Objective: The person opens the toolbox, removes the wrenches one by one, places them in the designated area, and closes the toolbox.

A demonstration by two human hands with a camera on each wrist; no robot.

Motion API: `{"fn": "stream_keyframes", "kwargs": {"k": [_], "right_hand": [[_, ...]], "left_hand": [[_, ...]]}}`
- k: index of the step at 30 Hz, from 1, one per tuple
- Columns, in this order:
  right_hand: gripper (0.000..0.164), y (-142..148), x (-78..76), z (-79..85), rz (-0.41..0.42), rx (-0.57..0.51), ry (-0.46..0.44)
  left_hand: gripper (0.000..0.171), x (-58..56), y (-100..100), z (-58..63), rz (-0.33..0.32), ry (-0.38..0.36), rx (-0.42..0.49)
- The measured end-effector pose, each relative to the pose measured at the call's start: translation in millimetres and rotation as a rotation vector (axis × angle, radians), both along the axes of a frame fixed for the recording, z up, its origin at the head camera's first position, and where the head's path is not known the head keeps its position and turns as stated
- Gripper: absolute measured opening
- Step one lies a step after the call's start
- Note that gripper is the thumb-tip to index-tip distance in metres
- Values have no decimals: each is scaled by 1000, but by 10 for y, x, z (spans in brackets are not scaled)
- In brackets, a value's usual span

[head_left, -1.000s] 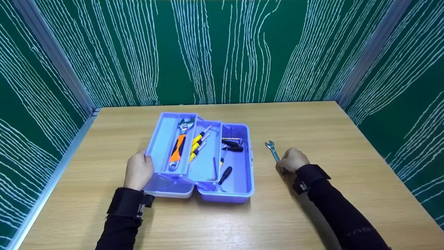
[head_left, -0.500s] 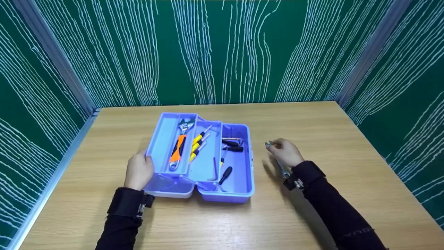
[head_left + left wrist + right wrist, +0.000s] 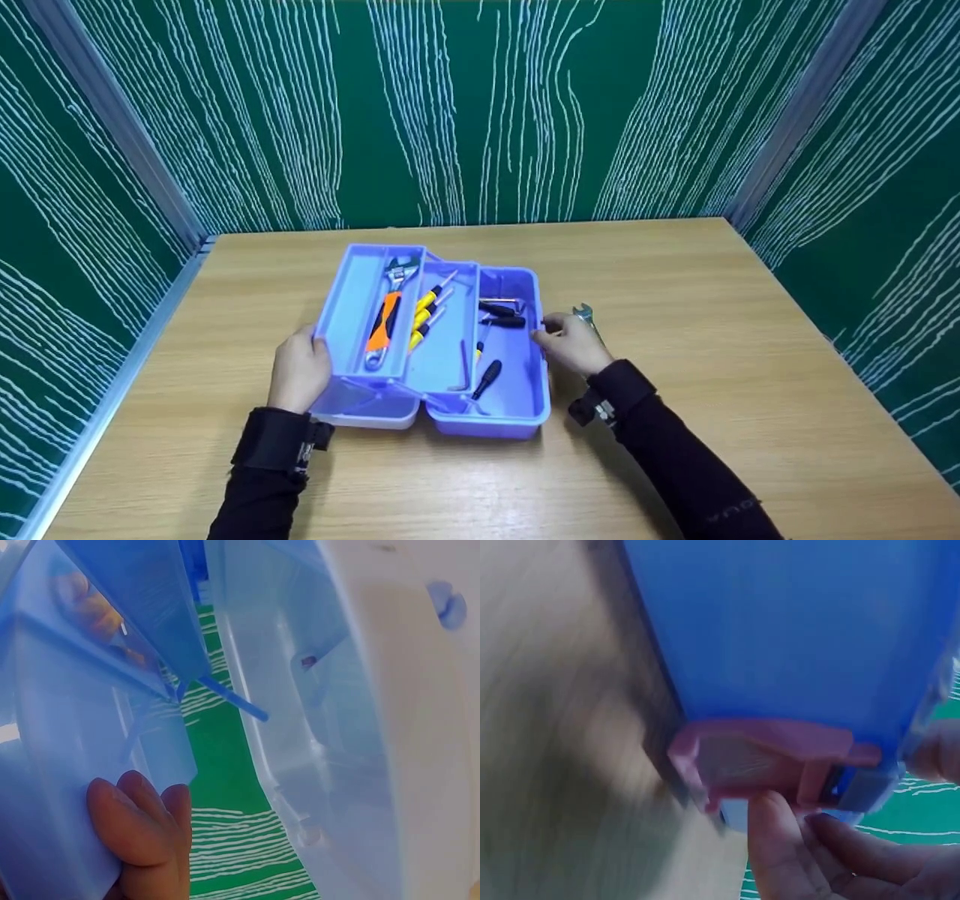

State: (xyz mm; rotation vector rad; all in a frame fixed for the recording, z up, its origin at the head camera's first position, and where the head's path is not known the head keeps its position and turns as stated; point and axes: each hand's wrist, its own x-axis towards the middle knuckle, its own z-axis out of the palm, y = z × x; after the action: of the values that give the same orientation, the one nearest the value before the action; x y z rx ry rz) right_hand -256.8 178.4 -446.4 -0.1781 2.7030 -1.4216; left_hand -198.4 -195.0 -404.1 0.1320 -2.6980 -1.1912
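Observation:
A purple-blue toolbox [image 3: 541,375] stands unfolded, its tray [image 3: 341,300] spread to the left. My left hand [image 3: 300,367] grips the tray's outer edge; its curled fingers [image 3: 135,817] press the wall in the left wrist view. At the box's right wall, my right hand [image 3: 574,345] pinches the rim beside a reddish latch [image 3: 757,757]. On the table behind that hand lies an open-end wrench [image 3: 583,312], mostly hidden. An adjustable wrench [image 3: 386,319] with orange handle lies in the upper tray.
Yellow-handled screwdrivers [image 3: 422,319] and a hex key [image 3: 464,366] lie in the middle tray. Black-handled tools [image 3: 489,377] lie in the deep bottom. The whitish lid [image 3: 427,765] hangs beside the tray. Green walls [image 3: 480,112] enclose the wooden table [image 3: 750,337].
My right hand has moved left from the open-end wrench to the toolbox's right wall and taken hold there. The wrench stays on the table. The left hand has stayed on the tray.

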Motion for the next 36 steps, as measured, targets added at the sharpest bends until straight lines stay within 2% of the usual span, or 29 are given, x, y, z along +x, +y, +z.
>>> {"fn": "stream_keyframes", "kwargs": {"k": [5, 11, 18, 22, 26, 31, 36], "right_hand": [[38, -52, 28, -39, -19, 19, 43], [41, -107, 97, -108, -35, -26, 67], [45, -151, 154, -145, -67, -44, 69], [48, -156, 155, -141, -64, -51, 54], [48, -146, 155, -139, -58, -48, 57], [50, -138, 155, -142, -45, -58, 45], [50, -143, 153, -156, -32, -61, 45]], "left_hand": [[36, -9, 0, -11, -4, 10, -3], [34, -6, -4, -15, 1, 29, -29], [39, -25, 3, 60, 13, 8, -30], [50, -24, 51, 216, 8, 5, -29], [55, -42, 180, 453, -15, 9, -44], [59, -151, 400, 704, -98, 15, -111], [60, -303, 581, 834, -187, -71, -211]]}}
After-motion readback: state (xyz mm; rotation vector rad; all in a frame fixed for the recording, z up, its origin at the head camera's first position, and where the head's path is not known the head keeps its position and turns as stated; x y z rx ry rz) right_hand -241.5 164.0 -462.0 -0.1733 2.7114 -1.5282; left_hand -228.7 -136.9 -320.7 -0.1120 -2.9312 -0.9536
